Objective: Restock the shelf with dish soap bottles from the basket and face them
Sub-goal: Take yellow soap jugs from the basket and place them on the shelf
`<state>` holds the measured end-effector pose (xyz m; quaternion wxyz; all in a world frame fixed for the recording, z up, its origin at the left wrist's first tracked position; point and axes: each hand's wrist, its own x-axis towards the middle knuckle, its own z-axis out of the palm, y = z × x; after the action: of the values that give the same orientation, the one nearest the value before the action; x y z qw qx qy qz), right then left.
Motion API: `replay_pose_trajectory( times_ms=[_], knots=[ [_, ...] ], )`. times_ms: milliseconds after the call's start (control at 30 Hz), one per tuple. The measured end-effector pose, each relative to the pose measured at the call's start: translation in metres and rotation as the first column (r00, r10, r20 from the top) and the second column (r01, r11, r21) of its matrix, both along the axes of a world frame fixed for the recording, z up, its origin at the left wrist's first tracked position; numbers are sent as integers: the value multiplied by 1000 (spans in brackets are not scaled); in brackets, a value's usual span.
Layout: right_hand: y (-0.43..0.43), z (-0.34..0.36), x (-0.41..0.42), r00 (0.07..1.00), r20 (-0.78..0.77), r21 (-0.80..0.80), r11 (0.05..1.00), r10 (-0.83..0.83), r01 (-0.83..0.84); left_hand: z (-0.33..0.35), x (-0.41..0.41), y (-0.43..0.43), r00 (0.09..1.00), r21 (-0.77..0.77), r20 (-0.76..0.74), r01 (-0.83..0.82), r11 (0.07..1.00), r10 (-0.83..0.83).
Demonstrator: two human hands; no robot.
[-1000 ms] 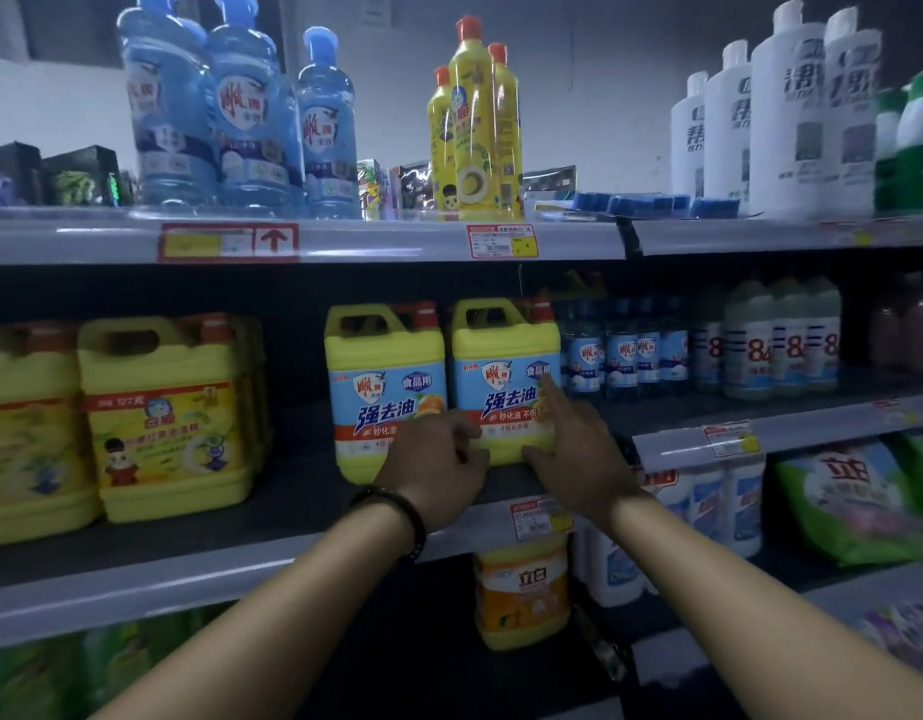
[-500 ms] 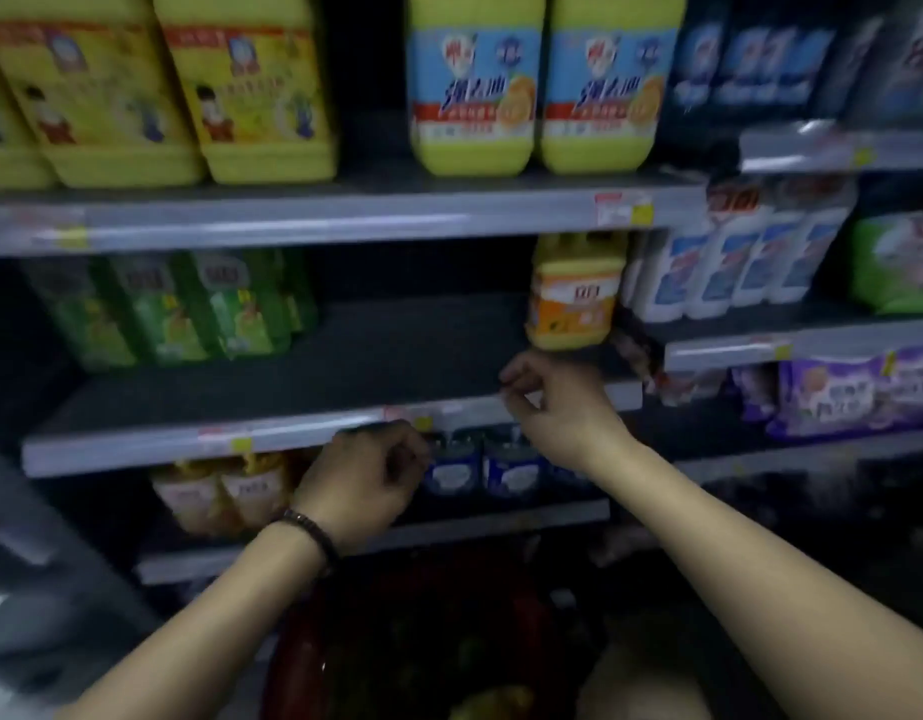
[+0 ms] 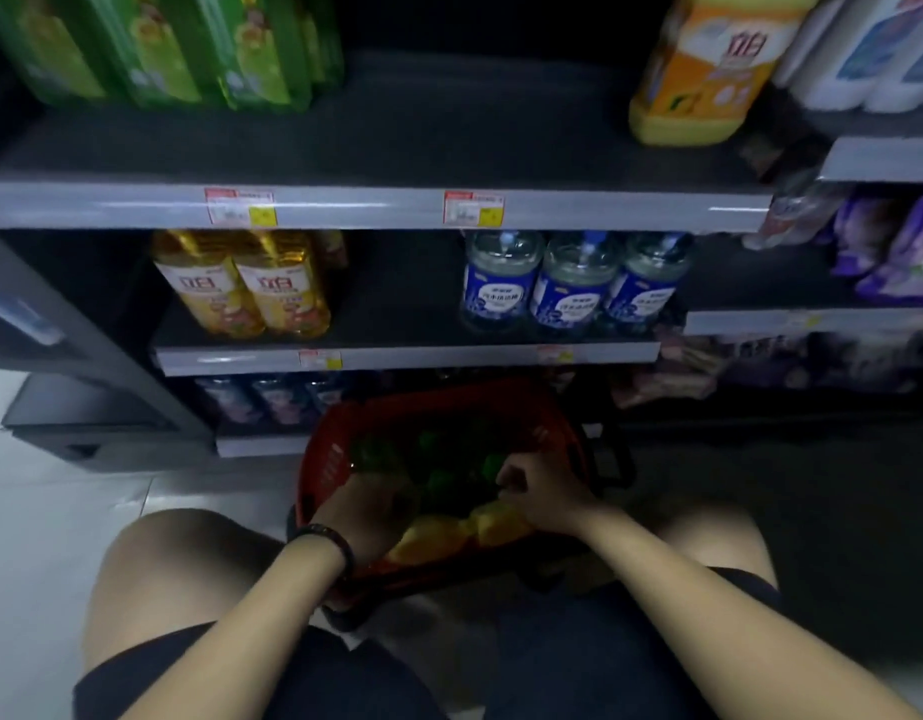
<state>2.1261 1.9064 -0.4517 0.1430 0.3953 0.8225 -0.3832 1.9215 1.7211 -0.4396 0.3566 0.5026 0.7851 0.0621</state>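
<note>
Head cam: L hand (image 3: pixel 368 514), R hand (image 3: pixel 545 498) in 1 red basket (image 3: pixel 321 462), 2 yellow bottles (image 3: pixel 433 537); fingers' grip can't tell.

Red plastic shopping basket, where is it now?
Head view, lower centre: the red plastic shopping basket sits on the floor before the bottom shelf, between the person's knees, left hand and right hand inside it.

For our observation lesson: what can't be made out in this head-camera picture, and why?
Head view:
The left hand and right hand: fingers sunk in the dim red basket; any grip unclear.
The bottles: dark, blurred, labels unreadable.
The orange jug: top cut by the upper edge.
The price tags: too blurred to read.
</note>
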Motion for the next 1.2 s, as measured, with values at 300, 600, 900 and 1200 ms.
replay_pose_trajectory(
  times_ms=[300,600,900,1200],
  knots=[
    [14,-116,-4,946,302,-69,993,117,-100,-37,-1,21,989,-63,144,-24,998,33],
    [17,-198,-26,709,414,-497,510,-571,702,-55,9,33,978,-253,208,80,964,-27],
    [32,-182,-28,903,378,-316,889,-203,333,-54,3,29,984,-241,178,37,970,7],
    [24,-35,2,963,169,125,964,210,-233,-33,19,17,995,-161,94,33,986,-18]
  ],
)
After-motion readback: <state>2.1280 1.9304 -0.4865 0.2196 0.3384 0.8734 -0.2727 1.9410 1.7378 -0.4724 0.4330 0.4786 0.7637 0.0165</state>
